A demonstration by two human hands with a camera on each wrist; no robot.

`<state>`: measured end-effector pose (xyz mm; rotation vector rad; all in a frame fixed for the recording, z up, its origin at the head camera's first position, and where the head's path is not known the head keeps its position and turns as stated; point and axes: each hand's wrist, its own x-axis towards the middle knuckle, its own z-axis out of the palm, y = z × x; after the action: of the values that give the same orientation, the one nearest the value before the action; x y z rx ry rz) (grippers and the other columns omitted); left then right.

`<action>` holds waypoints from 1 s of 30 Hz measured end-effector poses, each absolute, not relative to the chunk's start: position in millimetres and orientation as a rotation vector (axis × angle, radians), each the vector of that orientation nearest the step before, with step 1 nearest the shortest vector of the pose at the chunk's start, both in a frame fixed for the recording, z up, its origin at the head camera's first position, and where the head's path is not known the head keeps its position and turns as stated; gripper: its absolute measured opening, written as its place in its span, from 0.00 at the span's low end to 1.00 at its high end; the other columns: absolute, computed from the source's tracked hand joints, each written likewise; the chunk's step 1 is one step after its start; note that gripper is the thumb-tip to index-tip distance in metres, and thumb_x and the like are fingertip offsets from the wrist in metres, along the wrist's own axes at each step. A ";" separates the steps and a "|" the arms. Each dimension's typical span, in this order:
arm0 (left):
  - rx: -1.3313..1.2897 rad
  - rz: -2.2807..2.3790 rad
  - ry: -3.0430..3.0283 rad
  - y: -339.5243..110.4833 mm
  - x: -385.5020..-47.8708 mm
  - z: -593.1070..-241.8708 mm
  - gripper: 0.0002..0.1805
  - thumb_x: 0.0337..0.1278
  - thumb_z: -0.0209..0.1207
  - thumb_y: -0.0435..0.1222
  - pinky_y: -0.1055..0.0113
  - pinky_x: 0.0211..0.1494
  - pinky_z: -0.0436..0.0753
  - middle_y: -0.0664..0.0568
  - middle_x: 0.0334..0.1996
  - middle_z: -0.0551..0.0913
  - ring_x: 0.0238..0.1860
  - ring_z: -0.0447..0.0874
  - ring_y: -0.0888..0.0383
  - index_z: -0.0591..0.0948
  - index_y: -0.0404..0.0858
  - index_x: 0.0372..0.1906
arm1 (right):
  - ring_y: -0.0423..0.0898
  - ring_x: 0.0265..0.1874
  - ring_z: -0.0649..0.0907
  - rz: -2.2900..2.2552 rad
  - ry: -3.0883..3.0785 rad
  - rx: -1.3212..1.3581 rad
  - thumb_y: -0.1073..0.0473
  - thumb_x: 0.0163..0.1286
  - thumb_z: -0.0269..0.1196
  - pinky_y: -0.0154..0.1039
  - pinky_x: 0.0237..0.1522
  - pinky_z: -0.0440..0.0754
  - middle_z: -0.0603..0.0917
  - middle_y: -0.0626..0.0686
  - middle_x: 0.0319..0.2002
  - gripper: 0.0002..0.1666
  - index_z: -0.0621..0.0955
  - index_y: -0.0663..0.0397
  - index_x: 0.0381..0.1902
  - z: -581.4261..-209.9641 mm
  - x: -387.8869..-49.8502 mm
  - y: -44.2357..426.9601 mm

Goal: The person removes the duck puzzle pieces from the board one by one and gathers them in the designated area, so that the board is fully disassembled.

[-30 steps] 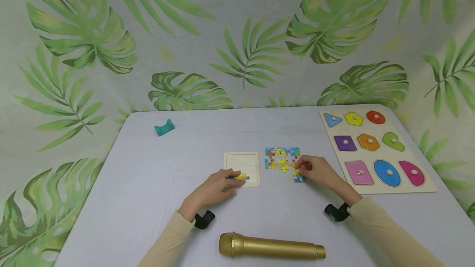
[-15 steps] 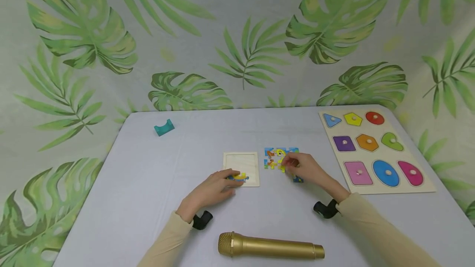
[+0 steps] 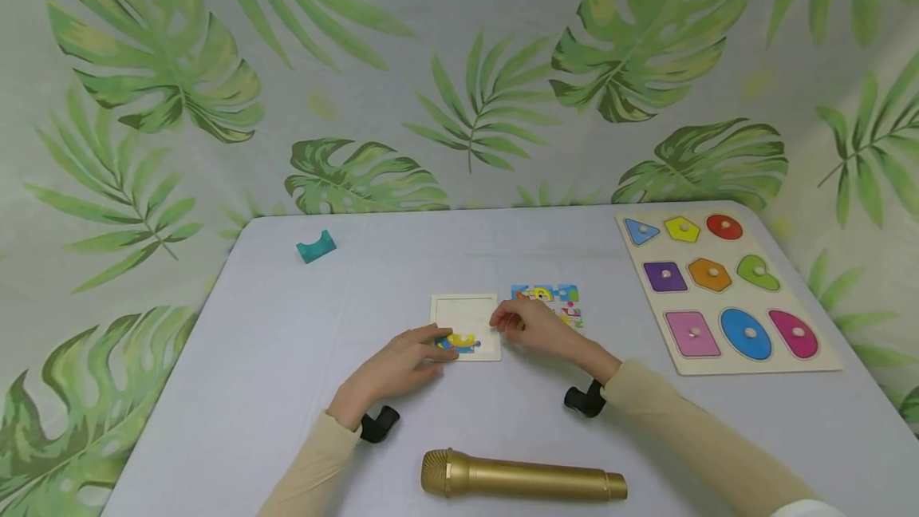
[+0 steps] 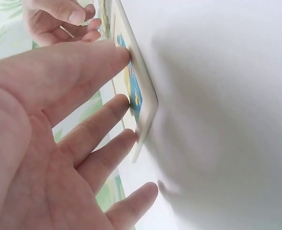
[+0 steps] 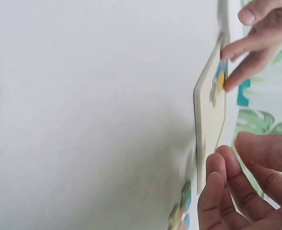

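A shallow wooden puzzle tray lies near the middle of the table, with joined yellow-and-blue jigsaw pieces along its near side. My left hand rests at the tray's left edge, fingers extended and fingertips touching the pieces and rim; the left wrist view shows the palm holding nothing. At the tray's right edge hovers my right hand, fingers loosely bent. No piece shows between its thumb and fingertips in the right wrist view. Loose jigsaw pieces lie partly hidden behind this hand.
A board of knobbed coloured shapes lies at the right. Nearest the person is a gold microphone. A small teal curved block sits at the back left. Leaf-patterned cloth hangs behind the table.
My right hand has moved left from the loose pieces to the tray's right edge. My left hand has shifted slightly left, showing more of the pieces in the tray.
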<state>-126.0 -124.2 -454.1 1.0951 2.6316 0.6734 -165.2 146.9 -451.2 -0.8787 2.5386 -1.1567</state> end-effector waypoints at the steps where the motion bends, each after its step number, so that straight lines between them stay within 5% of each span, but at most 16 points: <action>1: 1.092 0.678 2.626 -125.6 -126.5 -454.1 0.15 0.62 0.60 0.34 0.48 0.66 0.63 0.42 0.64 0.70 0.68 0.61 0.40 0.83 0.37 0.53 | 0.41 0.31 0.77 -1.155 2.528 -0.889 0.75 0.59 0.61 0.52 0.53 0.72 0.82 0.53 0.34 0.10 0.81 0.63 0.38 -451.3 -165.4 142.9; 4: 1.097 0.686 2.619 -129.3 -128.0 -455.1 0.15 0.62 0.60 0.33 0.48 0.65 0.64 0.41 0.64 0.70 0.67 0.61 0.40 0.83 0.37 0.53 | 0.42 0.31 0.77 -1.164 2.495 -0.922 0.75 0.59 0.62 0.49 0.54 0.73 0.82 0.55 0.35 0.11 0.81 0.64 0.40 -453.0 -166.3 132.1; 7: 1.104 0.685 2.618 -132.6 -129.1 -456.2 0.15 0.62 0.60 0.33 0.48 0.65 0.65 0.41 0.64 0.71 0.67 0.62 0.40 0.83 0.36 0.53 | 0.44 0.33 0.78 -1.171 2.474 -0.940 0.74 0.59 0.63 0.37 0.38 0.78 0.82 0.55 0.37 0.12 0.81 0.65 0.41 -455.0 -167.2 123.1; 10: 1.101 0.693 2.611 -134.4 -129.5 -455.9 0.15 0.62 0.60 0.32 0.48 0.64 0.65 0.41 0.64 0.70 0.67 0.62 0.41 0.83 0.36 0.53 | 0.46 0.34 0.79 -1.164 2.466 -0.943 0.75 0.58 0.63 0.32 0.37 0.77 0.83 0.55 0.38 0.12 0.81 0.65 0.42 -455.4 -167.6 115.9; 30: 1.017 0.726 2.573 -133.7 -130.0 -455.4 0.15 0.63 0.59 0.32 0.47 0.64 0.65 0.43 0.66 0.69 0.68 0.60 0.41 0.83 0.36 0.53 | 0.43 0.33 0.77 -1.146 2.468 -0.882 0.75 0.57 0.62 0.32 0.37 0.77 0.78 0.52 0.36 0.14 0.82 0.61 0.42 -455.3 -163.6 104.6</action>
<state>-130.0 -133.7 -455.4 1.0169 2.5735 0.7259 -163.6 104.6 -455.3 -0.8818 2.4684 -1.1456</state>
